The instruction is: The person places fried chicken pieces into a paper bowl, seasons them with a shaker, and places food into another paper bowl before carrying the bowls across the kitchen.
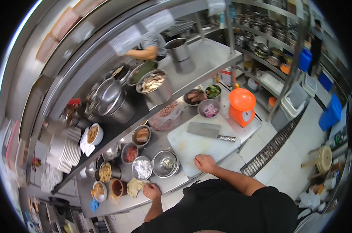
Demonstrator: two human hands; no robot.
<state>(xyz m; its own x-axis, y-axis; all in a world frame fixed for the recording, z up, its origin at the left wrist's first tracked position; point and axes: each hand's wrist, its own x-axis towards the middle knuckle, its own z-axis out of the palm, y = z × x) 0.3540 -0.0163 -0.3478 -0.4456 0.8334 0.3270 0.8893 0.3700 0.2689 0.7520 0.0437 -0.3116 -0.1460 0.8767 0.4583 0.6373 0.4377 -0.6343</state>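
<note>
My left hand (152, 192) rests at the counter's front edge beside a crumpled yellowish cloth (135, 187); its fingers are curled, and whether they grip the cloth is unclear. On the near edge of the white cutting board (183, 149) lies my right hand (205, 163), fingers folded in, with nothing visible in it. A cleaver (204, 129) lies flat on the board beyond it, handle to the right. Between my hands stand nested metal bowls (164, 163) and a bowl of white contents (142, 167). Sliced onion fills another bowl (209, 108) behind the board.
An orange scale (242, 108) stands at the board's right. Bowls of meat (130, 153) and a brown container (117, 188) are at the left. Above the counter, a shelf (207, 66) holds pots (154, 87) and stacked white bowls (65, 152). Another person's arm (145, 53) shows behind it.
</note>
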